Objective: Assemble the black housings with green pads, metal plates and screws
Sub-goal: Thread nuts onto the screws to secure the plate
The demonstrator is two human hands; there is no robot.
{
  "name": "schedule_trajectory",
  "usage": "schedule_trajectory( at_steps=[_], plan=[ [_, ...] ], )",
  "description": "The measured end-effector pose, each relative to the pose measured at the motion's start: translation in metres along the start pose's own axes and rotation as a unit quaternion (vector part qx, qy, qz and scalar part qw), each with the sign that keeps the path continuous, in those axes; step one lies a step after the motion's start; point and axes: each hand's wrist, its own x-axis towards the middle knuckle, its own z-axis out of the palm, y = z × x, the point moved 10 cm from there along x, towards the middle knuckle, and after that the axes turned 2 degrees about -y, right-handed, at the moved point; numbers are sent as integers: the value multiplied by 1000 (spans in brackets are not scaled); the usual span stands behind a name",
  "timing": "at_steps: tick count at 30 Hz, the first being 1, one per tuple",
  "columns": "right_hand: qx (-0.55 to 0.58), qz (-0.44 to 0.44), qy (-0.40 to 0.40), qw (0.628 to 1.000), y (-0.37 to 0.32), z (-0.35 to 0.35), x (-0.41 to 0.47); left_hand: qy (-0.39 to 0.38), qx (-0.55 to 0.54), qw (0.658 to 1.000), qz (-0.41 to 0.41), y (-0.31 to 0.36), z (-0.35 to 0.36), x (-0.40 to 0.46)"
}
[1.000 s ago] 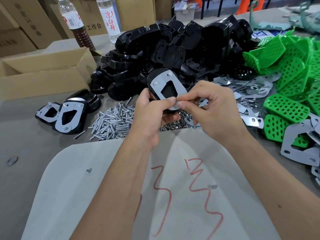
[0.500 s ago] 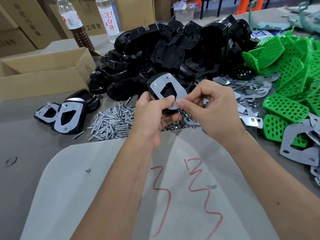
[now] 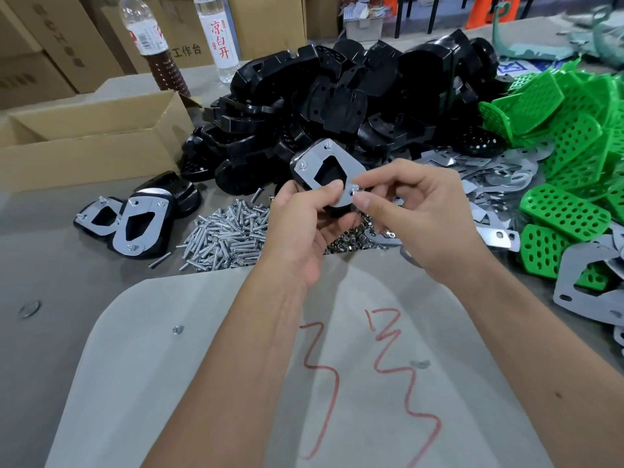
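Observation:
My left hand (image 3: pixel 309 224) grips a black housing with a metal plate (image 3: pixel 315 163) on top, held above the table in the middle of the view. Two fasteners show at the plate's far corners. My right hand (image 3: pixel 415 211) pinches a small nut or screw (image 3: pixel 355 189) at the plate's near corner between thumb and forefinger. A big pile of black housings (image 3: pixel 354 106) lies behind. Green perforated pads (image 3: pixel 570 136) are heaped at the right, loose metal plates (image 3: pixel 499 184) beside them. Screws (image 3: pixel 226 234) lie in a heap under my left hand, nuts (image 3: pixel 351 243) next to them.
Two finished assemblies (image 3: pixel 135 221) lie at the left beside an open cardboard box (image 3: pixel 91 143). Two bottles (image 3: pixel 219 35) stand behind. A pale sheet with red marks (image 3: pixel 304 383) covers the near table. A stray washer (image 3: pixel 29 309) and a nut (image 3: pixel 178 330) lie loose.
The housing has tilted slightly in my left hand, and my right fingers have shifted at the plate's near corner, where a fastener now shows. Both hands stay in place.

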Motion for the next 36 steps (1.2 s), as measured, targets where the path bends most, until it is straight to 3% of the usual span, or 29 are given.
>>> schedule_trajectory(
  at_steps=[11,16,20,23,27,31,36],
  plan=[
    [63,19,-25,998,2,8,-1,15,-35,999,-8,3,-5,1],
    [6,11,-57,998,-4,18,-3,17,-24,1000,4,5,-7,1],
    [44,28,-49,997,-2,16,-4,21,-27,999,12,6,-7,0],
    [-1,17,-61,998,-6,20,-4,17,-22,999,17,7,-6,0],
    [34,23,-45,998,-3,17,-5,21,-26,999,18,8,-7,0],
    [-27,0,-59,998,-7,22,-5,18,-17,999,21,7,-7,1],
    [5,5,-44,999,-3,15,-5,27,-11,999,22,6,-8,1]
  ],
)
